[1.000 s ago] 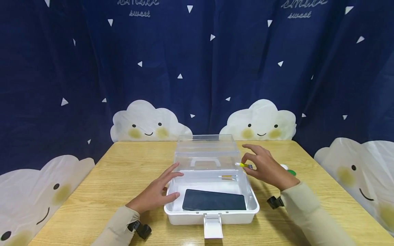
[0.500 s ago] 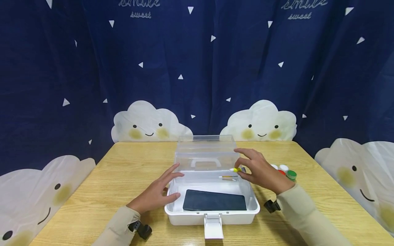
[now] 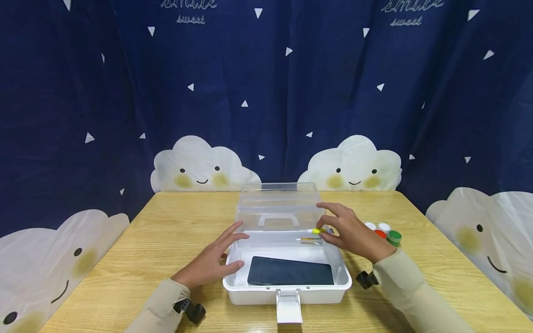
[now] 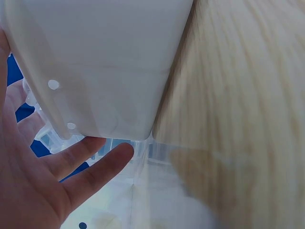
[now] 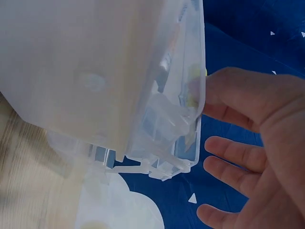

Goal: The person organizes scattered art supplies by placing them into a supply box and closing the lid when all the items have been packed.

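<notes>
Right of centre, the right hand pinches a yellow brush; the left hand, loosely spread, is at the box.

Navy curtain: "smile" above "sweet", twice; "smile" cropped by top edge.

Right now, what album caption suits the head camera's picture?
A right hand pinches a small yellow stick at an open white box, left hand at its other side.
</notes>
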{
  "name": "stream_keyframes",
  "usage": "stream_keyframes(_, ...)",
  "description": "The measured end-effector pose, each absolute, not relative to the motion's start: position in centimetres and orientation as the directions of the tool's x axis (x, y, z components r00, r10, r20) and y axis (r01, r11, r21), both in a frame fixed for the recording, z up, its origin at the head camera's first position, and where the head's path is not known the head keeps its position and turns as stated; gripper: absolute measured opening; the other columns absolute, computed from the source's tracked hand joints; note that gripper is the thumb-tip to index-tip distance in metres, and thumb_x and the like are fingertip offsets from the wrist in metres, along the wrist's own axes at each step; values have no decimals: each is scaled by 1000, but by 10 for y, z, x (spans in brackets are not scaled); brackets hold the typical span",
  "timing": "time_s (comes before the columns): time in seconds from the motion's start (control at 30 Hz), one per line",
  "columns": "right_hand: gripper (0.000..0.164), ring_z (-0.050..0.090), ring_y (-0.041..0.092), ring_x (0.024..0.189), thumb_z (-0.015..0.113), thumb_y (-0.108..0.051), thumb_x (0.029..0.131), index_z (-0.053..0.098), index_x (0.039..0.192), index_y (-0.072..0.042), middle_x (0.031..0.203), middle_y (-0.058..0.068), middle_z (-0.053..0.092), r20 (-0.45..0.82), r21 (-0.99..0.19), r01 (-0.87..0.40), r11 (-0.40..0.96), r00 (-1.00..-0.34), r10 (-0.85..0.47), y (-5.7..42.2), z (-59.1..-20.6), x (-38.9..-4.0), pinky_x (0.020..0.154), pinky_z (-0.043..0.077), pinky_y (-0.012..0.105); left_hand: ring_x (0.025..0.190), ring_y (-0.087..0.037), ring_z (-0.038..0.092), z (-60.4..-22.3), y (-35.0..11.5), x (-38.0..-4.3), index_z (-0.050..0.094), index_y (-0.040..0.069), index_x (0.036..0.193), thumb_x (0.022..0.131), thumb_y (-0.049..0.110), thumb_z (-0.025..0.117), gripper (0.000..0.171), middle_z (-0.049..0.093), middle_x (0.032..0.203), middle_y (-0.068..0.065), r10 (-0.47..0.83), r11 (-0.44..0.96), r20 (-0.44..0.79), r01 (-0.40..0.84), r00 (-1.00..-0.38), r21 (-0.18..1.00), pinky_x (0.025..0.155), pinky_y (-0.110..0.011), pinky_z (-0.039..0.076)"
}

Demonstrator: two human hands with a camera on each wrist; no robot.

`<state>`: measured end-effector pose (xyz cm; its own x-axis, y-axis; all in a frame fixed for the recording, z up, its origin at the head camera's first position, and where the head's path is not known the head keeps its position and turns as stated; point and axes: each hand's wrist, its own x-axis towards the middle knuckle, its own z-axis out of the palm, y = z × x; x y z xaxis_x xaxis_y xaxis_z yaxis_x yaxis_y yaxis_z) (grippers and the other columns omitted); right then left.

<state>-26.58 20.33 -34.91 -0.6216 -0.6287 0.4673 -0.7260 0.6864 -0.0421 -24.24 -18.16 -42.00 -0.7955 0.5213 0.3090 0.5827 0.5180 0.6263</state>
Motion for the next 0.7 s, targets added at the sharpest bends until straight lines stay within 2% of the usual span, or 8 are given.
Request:
stream_keyframes(0.27,12,43,36,128,79,-20,81,72,91,-23,139,15,49,443,-71,-712,698,-650,-618,204,-350,-267,99,35,64,141,-23,30,-420,-181,-242,40,41,142,89,40,68,60,9,161,14,518,521,303,576,-800,630,89,-36,53)
stream_keyframes(0.7,9,44,35,128,79,-22,81,76,90,-22,139,14,51,437,-57,-694,718,-664,-607,199,-352,-269,99,36,64,140,-24,32,-418,-181,-242,41,39,141,88,37,69,60,11,161,9,520,520,314,585,-795,622,88,-34,53)
